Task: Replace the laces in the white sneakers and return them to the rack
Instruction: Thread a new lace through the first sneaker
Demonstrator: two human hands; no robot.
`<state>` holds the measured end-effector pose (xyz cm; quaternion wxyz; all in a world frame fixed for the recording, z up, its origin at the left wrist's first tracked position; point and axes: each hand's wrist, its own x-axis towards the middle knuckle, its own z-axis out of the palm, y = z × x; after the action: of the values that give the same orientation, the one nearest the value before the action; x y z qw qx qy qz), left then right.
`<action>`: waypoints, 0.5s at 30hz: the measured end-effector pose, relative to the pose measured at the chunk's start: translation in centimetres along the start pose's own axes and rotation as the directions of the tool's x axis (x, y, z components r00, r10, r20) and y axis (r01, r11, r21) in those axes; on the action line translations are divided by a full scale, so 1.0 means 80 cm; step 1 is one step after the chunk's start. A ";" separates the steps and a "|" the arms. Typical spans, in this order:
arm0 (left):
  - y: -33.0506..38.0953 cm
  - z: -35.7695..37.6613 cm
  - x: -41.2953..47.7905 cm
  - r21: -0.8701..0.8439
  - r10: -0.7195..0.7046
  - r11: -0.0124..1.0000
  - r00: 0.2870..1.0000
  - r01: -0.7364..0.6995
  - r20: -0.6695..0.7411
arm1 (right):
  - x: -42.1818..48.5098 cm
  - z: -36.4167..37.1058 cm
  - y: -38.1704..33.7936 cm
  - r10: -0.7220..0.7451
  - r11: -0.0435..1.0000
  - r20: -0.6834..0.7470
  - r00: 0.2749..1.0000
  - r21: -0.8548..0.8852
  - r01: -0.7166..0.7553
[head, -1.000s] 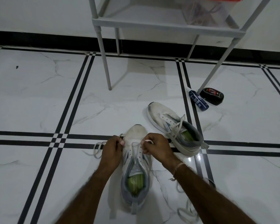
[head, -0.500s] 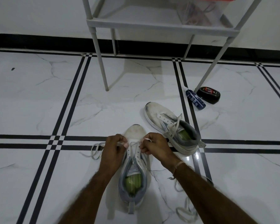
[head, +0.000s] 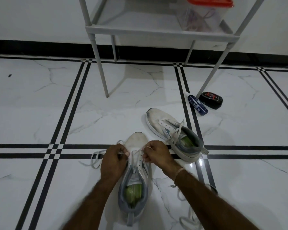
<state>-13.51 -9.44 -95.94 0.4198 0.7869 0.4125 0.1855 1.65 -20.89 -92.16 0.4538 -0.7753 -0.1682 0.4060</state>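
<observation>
Now, at the fingertips, our left fingers (head: 123,153) are curled tight and pinch one end of the white lace (head: 136,151), and our right fingers (head: 147,157) are curled just as tight round the other end, so both the left hand (head: 114,161) and the right hand (head: 158,154) have hold of it, one on each side of the eyelets. Slack from the lace loops on the floor (head: 40,113) to the left of our left hand. Both hands sit over the forefoot of the near sneaker (head: 136,140), which stands on the floor between our forearms; its long axis runs straight away from us, toe toward the rack (head: 156,33), heel toward us. Just beyond our right hand lies the second sneaker (head: 158,118), set on a diagonal, toe pointing away and to the left, heel to the right, loosely laced. A loose lace (head: 188,219) trails on the floor under our right forearm. By the rack's right front leg lie a blue tube (head: 198,105) and a black tin (head: 210,100), close together. On the rack's shelf stands a clear container with a red lid (head: 201,19). Nothing lies between the near sneaker and the rack.
</observation>
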 end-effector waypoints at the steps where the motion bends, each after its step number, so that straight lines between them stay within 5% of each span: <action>1: 0.003 -0.002 0.003 0.055 0.031 0.998 0.999 -0.029 -0.036 | 0.000 -0.004 -0.001 -0.032 0.999 0.003 0.999 -0.012 0.032; 3: 0.018 -0.001 0.008 0.082 0.123 0.990 0.992 -0.119 -0.038 | -0.004 -0.013 -0.006 -0.103 0.994 0.038 0.994 -0.026 0.104; 7: 0.041 0.015 0.011 -0.059 0.214 0.977 0.960 -0.206 0.180 | -0.015 -0.035 -0.029 -0.189 0.982 0.155 0.970 0.009 0.190; 10: 0.015 -0.005 0.016 -0.148 0.014 0.989 0.999 -0.008 0.039 | -0.018 -0.064 -0.037 -0.267 0.960 0.101 0.959 -0.066 0.274; 12: 0.017 -0.018 0.011 -0.048 0.032 0.998 0.991 -0.038 -0.131 | -0.022 -0.079 -0.046 -0.306 0.944 0.102 0.947 -0.096 0.315; 15: 0.085 -0.003 0.012 -0.136 0.182 0.976 0.980 -0.170 0.080 | -0.021 -0.077 -0.062 -0.349 0.920 0.176 0.921 -0.122 0.372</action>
<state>-9.77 -10.65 -90.32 0.4700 0.7994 0.3087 0.2116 5.99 -22.82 -85.57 0.4460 -0.7305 -0.3727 0.3584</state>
